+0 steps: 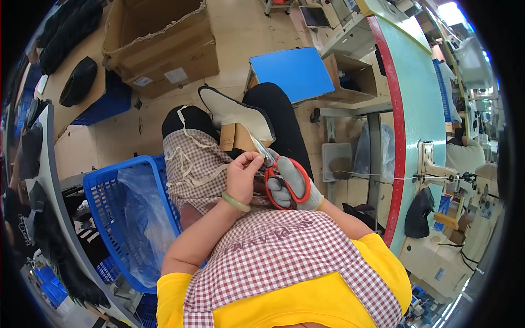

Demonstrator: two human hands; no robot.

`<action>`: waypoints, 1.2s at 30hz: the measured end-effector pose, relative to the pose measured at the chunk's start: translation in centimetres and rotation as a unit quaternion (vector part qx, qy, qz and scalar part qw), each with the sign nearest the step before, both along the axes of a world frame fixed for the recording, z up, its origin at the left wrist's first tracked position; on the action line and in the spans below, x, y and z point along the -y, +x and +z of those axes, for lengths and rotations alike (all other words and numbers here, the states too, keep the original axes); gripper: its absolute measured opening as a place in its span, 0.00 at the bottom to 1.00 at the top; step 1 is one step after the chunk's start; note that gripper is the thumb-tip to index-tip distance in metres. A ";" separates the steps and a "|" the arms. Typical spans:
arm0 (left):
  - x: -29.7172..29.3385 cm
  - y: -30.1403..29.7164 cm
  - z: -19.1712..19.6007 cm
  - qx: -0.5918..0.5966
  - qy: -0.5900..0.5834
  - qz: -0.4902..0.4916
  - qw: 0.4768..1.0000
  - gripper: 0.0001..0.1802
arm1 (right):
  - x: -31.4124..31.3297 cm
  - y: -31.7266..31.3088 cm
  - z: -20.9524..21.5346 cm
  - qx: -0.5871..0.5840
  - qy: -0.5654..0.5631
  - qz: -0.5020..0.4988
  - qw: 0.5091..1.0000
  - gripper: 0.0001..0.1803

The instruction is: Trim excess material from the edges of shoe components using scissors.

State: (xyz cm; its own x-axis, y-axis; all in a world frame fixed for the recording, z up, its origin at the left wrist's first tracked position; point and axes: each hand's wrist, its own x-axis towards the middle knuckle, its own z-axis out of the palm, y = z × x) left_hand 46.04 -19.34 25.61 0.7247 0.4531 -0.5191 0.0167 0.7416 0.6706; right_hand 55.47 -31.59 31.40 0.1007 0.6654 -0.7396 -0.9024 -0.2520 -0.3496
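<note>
Across my lap lies a shoe upper (246, 117) with an off-white lining, a black edge and a tan inner piece (228, 136). My right hand (291, 180), in a grey-and-white glove, is closed round the red-handled scissors (308, 188), whose blades point up to the near edge of the upper. Right beside the blades, my bare left hand (242, 175) is closed in a pinch at that edge. What sits between its fingertips is too small to make out. Thin off-white strips (188, 164) hang over my checked apron to the left.
A blue plastic basket (101, 218) with clear plastic film stands at my left. Ahead are a cardboard box (164, 65) and a blue-topped stool (292, 74). To the right runs a pale green worktable (418, 109) with a red edge and a sewing machine (435, 169).
</note>
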 end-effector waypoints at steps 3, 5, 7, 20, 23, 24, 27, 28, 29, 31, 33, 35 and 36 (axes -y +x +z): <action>0.1 -0.4 -0.5 0.013 0.011 -0.006 1.000 0.04 | -0.5 -0.2 0.5 0.018 -0.034 0.002 0.999 0.30; -0.3 -0.7 -0.6 0.016 0.022 -0.015 1.000 0.04 | -0.8 -0.3 0.7 0.037 -0.047 -0.008 0.998 0.29; -0.7 -1.0 -0.5 0.006 0.036 -0.061 0.997 0.02 | -1.2 -0.3 0.8 0.056 -0.039 -0.009 0.998 0.29; -1.4 -2.8 -0.8 0.021 0.157 -0.217 0.963 0.02 | -1.9 1.2 0.0 0.095 -0.049 -0.018 0.994 0.30; -1.7 -3.7 -0.6 0.056 0.141 -0.232 0.961 0.02 | -0.9 1.4 0.4 0.122 -0.028 0.027 0.992 0.32; -1.9 -4.2 -0.6 0.057 0.138 -0.229 0.962 0.02 | -0.5 1.5 0.4 0.147 -0.002 0.064 0.987 0.33; -2.3 -5.5 0.0 0.053 0.089 -0.267 0.958 0.03 | 0.0 1.3 1.0 0.140 -0.030 0.076 0.987 0.35; -2.3 -5.8 -0.1 0.054 0.086 -0.262 0.960 0.03 | 0.2 1.2 0.9 0.141 -0.033 0.082 0.986 0.35; -2.4 -6.2 -0.3 0.063 0.118 -0.271 0.953 0.03 | 0.5 0.9 0.5 0.146 -0.041 0.080 0.985 0.36; -3.0 -6.8 -0.5 0.050 0.162 -0.299 0.939 0.04 | 0.6 0.5 0.8 0.166 -0.039 0.099 0.980 0.38; -3.8 -7.5 0.7 0.000 0.279 -0.297 0.913 0.03 | 0.8 0.2 0.2 0.165 -0.043 0.097 0.981 0.39; -4.7 -7.5 3.2 -0.049 0.486 -0.214 0.846 0.03 | 0.4 0.0 0.8 0.166 -0.039 0.110 0.979 0.40; -5.1 -7.2 4.4 -0.052 0.486 -0.212 0.846 0.03 | 0.3 0.0 0.8 0.165 -0.038 0.114 0.979 0.40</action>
